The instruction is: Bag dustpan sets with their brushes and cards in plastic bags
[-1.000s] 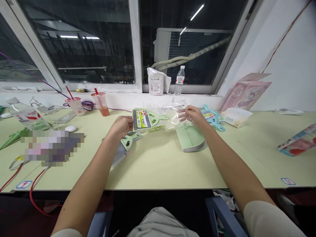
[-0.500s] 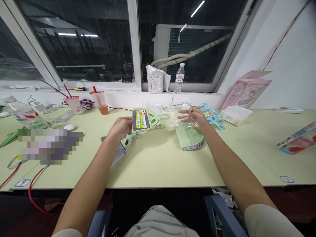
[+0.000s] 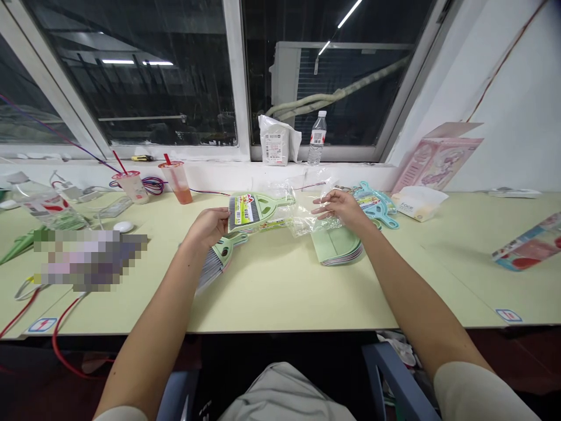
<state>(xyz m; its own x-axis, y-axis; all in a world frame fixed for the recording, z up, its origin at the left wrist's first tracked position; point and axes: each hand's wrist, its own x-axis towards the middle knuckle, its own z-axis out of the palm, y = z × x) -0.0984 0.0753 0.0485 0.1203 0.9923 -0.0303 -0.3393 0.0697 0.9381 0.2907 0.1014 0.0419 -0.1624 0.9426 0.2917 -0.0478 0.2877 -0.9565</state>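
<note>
Near the middle of the frame, the left hand (image 3: 213,227) pinches a green brush-and-dustpan set (image 3: 266,210) by its grey bristled edge, the yellow-green label facing up and the handle pointing right. The right hand (image 3: 337,209), well apart from the left and right of centre, has its fingers slightly spread beside a crumpled clear plastic bag (image 3: 302,219); whether it grips the film cannot be told. The bag lies about the handle end of the set. Below the right hand, a stack of dustpans (image 3: 337,247), pale green on top, rests on the desk (image 3: 284,298), with light-blue sets (image 3: 382,204) just to its right. Below the left hand, partly hidden by its wrist, lie more brushes (image 3: 214,266) with grey bristles and a green handle. Two cups with red straws stand in the left part of the frame, the right-hand one (image 3: 177,184) holding a reddish drink. At upper centre, a water bottle (image 3: 317,140) stands on the sill (image 3: 359,178) beside a white package (image 3: 276,143). A tissue pack (image 3: 419,203) and a pink box (image 3: 438,162) sit at right.
</note>
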